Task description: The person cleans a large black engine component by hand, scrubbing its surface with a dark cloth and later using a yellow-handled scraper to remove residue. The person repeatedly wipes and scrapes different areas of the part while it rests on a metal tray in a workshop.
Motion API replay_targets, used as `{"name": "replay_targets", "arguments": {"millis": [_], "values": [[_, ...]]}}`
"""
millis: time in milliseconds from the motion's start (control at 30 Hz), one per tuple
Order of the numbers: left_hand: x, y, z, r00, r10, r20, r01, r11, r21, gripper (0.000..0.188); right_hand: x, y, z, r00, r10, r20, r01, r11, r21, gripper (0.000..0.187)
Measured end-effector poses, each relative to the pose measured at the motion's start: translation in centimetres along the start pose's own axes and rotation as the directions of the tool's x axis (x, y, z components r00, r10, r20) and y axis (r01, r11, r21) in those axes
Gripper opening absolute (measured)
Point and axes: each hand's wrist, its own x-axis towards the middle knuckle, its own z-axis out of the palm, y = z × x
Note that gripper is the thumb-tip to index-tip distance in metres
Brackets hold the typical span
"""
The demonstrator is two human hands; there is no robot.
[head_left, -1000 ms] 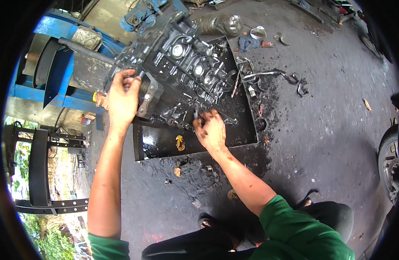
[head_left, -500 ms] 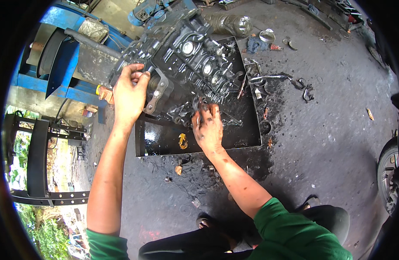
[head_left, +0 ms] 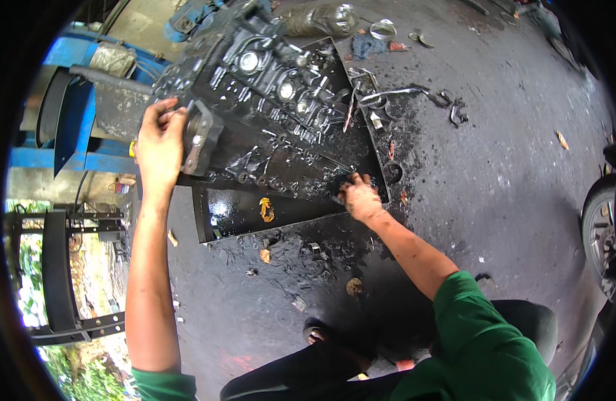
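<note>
A black, oily engine block [head_left: 248, 100] hangs tilted over a shallow black metal drip tray [head_left: 254, 235]. My left hand [head_left: 162, 144] is at the block's left end, its fingers curled and thumb bent at the edge of a grey metal bracket [head_left: 202, 140] with bolt holes. My right hand [head_left: 361, 198] is low over the block's near right end, by the tray's right corner. Its fingers are bent round something dark, too black against the oily metal to make out.
Blue steel framework [head_left: 74, 157] stands at the left. Beyond the block lies a big plastic bottle [head_left: 321, 20]. Loose metal parts [head_left: 405, 93] and a blue rag [head_left: 368, 47] lie right of the tray. A yellow leaf [head_left: 266, 210] is in the tray; a wheel [head_left: 598, 234] stands far right.
My right hand has moved right and slightly nearer, along the block to its near right end. My left hand stays at the bracket; the whole view has shifted a little.
</note>
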Motion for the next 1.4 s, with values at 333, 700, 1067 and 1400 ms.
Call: {"name": "replay_targets", "arguments": {"millis": [333, 700, 1067, 1400], "values": [[0.6, -0.4, 0.0, 1.000, -0.006, 0.022, 0.006, 1.000, 0.019, 0.038, 2.1, -0.2, -0.7, 0.952, -0.160, 0.260, 0.145, 0.987, 0.074, 0.021], [0.3, 0.3, -0.2, 0.999, -0.020, 0.029, 0.019, 0.999, 0.037, 0.040, -5.0, -15.8, 1.2, 0.895, 0.439, -0.080, 0.146, -0.119, 0.982, 0.023], [0.5, -0.2, 0.0, 0.998, -0.049, 0.032, 0.049, 0.999, -0.008, 0.046, -3.0, -17.2, 5.9, 0.832, 0.099, -0.545, 0.238, 0.824, 0.513, 0.036], [1.7, -1.1, -0.3, 0.965, 0.204, 0.167, -0.212, 0.977, 0.029, 0.051, -5.2, -25.4, -2.1, 0.805, 0.413, -0.427, 0.269, 0.387, 0.882, 0.028]]}}
